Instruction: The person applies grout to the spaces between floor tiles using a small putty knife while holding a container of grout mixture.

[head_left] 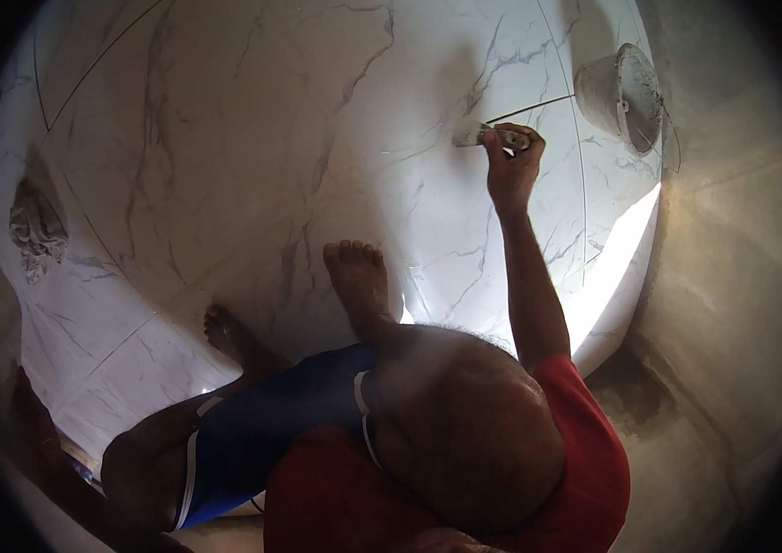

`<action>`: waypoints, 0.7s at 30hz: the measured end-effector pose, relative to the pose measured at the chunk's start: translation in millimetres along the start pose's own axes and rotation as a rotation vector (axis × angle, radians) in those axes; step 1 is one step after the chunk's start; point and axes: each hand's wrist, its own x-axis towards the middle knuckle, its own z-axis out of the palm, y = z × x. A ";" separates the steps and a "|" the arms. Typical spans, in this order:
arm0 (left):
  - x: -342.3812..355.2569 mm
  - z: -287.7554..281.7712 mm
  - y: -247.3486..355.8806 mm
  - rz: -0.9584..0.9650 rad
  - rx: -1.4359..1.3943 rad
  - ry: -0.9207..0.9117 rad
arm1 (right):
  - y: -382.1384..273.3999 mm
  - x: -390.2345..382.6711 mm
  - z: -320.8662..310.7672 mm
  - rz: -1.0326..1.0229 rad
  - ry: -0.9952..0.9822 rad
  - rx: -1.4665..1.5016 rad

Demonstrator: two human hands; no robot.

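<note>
In my right hand is a small flat-ended hand tool that looks like a putty knife, with a pale, smeared working end. My fingers are closed around its handle. The tool's end is at a joint between white, grey-veined floor tiles; a dark stretch of that joint runs from the tool toward the bucket. My left hand is low at the far left beside a pale edge, in deep shadow, and its fingers are not clear.
A grey-smeared bucket with a wire handle stands right of my right hand, near the wall. A crumpled grey cloth lies on the tiles at the left. My bare feet and bent knees take up the near middle.
</note>
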 end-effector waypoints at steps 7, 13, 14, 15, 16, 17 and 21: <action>0.8 -10.8 -6.2 0.029 -0.032 -0.299 | -28.8 -84.6 63.4 -0.065 -0.297 -0.012; 2.1 -11.6 15.0 0.125 0.030 -0.136 | -28.0 -95.1 51.6 -0.182 -0.361 -0.081; 2.3 -12.2 13.7 0.078 0.007 -0.195 | -26.3 -95.3 48.7 -0.211 -0.387 -0.117; 3.4 -13.4 12.9 0.056 -0.007 -0.224 | -22.5 -93.0 46.0 -0.153 -0.397 -0.099; 4.5 -14.0 13.1 0.035 -0.022 -0.255 | -19.9 -86.7 41.3 -0.152 -0.393 -0.105; 7.7 -25.8 24.8 0.079 -0.016 -0.325 | -18.6 -76.3 35.0 -0.081 -0.352 -0.075; 12.6 -22.5 26.7 -0.017 -0.060 -0.363 | 1.1 -16.2 2.7 -0.024 -0.241 -0.068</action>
